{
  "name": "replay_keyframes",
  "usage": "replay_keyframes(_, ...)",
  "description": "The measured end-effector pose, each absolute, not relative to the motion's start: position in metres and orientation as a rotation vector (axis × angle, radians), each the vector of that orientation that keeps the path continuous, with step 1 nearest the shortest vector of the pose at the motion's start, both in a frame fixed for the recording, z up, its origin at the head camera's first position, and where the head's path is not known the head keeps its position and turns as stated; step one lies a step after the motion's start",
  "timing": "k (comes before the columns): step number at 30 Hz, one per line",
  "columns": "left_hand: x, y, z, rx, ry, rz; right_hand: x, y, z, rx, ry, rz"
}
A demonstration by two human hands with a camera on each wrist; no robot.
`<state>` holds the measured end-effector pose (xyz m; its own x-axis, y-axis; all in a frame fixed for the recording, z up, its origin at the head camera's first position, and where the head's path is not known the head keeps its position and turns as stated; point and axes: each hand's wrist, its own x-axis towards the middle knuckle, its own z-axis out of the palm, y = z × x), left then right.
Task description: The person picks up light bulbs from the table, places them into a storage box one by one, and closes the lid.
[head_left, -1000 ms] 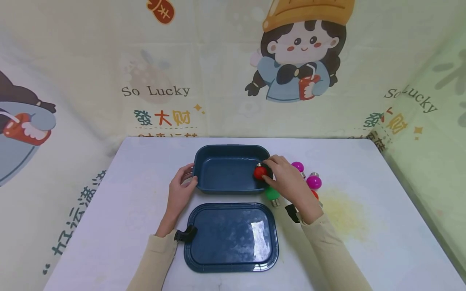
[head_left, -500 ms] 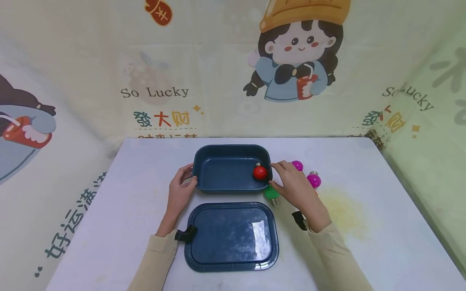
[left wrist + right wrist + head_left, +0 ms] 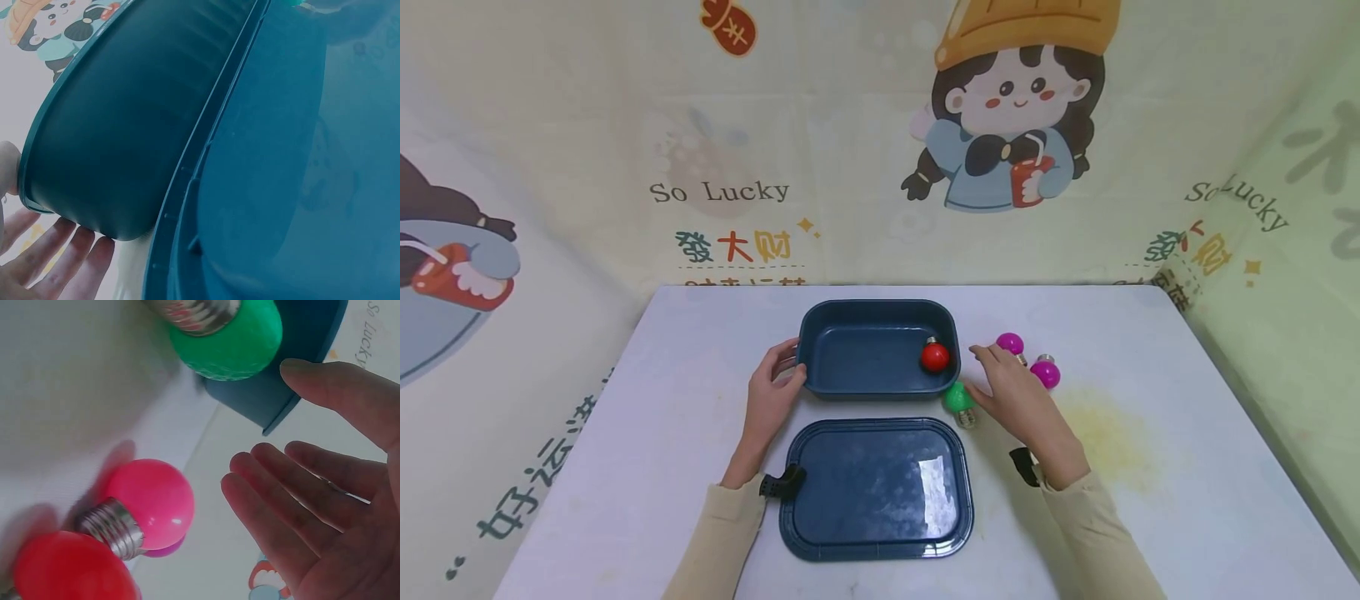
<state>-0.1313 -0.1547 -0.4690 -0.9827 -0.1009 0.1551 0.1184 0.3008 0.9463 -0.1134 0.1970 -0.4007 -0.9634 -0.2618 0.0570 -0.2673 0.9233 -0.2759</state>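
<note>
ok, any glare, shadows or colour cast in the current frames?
Head: whitish glare patch on the blue lid. Left wrist: dim and bluish, hazy reflections on that lid. Right wrist: dark shadow beside the pink bulb, small glints on it, right hand in shade.

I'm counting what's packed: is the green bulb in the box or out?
Out. The green bulb lies on the table, by the near right corner of the box.

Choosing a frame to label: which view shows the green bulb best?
The head view: it shows the green bulb almost whole, metal base included. The right wrist view shows it larger, but the top edge cuts off part of its base. The left wrist view has only a green sliver at its top edge, probably the bulb.
</note>
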Motion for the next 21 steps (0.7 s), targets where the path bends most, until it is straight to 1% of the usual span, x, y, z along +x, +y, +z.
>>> replay_keyframes(11, -0.133, -0.154, -0.472, -0.032, -2.353, -1.731, -0.112, 0.202, -0.41, 0.445, -3.042, 0.424)
replay_keyframes(21, -0.132, -0.154, -0.472, -0.024, -2.358, -1.732, -0.113, 0.203, -0.415, 0.465, -3.082, 0.498)
